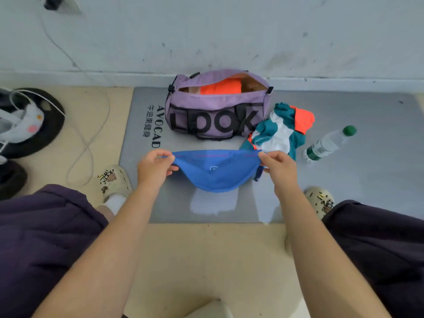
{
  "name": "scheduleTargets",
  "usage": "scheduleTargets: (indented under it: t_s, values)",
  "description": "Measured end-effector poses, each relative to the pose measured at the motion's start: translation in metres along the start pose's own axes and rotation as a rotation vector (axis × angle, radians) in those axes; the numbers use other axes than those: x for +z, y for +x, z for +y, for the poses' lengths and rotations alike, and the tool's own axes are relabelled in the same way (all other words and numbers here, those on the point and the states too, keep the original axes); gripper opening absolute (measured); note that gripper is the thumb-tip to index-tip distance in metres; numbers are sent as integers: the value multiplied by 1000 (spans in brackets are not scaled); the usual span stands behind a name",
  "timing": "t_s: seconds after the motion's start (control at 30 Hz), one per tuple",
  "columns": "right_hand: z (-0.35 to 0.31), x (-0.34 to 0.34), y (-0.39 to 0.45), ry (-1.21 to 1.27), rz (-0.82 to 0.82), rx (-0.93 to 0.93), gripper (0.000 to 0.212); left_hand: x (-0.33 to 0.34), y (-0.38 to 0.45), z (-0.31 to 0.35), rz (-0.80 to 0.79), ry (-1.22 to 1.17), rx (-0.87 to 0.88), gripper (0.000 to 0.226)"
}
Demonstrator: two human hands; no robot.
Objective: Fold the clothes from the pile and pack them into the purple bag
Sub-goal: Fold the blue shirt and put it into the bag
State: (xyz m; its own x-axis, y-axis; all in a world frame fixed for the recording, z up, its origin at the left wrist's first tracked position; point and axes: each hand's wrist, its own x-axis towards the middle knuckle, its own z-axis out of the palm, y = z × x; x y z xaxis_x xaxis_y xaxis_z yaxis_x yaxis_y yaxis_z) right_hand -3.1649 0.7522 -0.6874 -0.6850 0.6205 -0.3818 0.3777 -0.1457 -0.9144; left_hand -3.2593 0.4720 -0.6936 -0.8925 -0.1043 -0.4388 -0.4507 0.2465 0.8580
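A: Where items are counted, what does the view contain?

B: One purple bag (218,111), one blue garment (215,173), one pile (281,131) of teal, white and orange clothes, one bottle (328,143), one grey mat (355,171). Two hands and two slippers are visible.

A: Where does the garment lie relative to the hands?

B: It hangs stretched between them, top edge taut and level, the middle sagging in a curve over the mat. It sits in front of the bag, nearer the person, and apart from it.

A: State of each hand?

B: The left hand (154,168) pinches the garment's left corner between thumb and curled fingers. The right hand (278,168) pinches the right corner likewise. Neither hand touches the mat.

A: And the bag?

B: It stands at the mat's far edge against the wall, zip open, with an orange item (221,86) visible inside. The pile lies just right of it, touching its lower corner. The bottle lies on its side, right of the pile.
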Motion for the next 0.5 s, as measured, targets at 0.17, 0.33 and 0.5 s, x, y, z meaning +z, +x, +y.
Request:
scheduleTargets:
  t_s: [0.17, 0.33, 0.5]
  values:
    - [-113, 12, -37, -130, -177, -349, 19, -9, -53, 124, -377, 156, 370, 14]
    - [-194, 18, -98, -92, -337, -576, 18, -26, -118, 202, -555, 179, 665, 26]
    - [-230, 5, -154, -19, -407, -642, 14, -38, -169, 228, -488, 36, 847, 18]
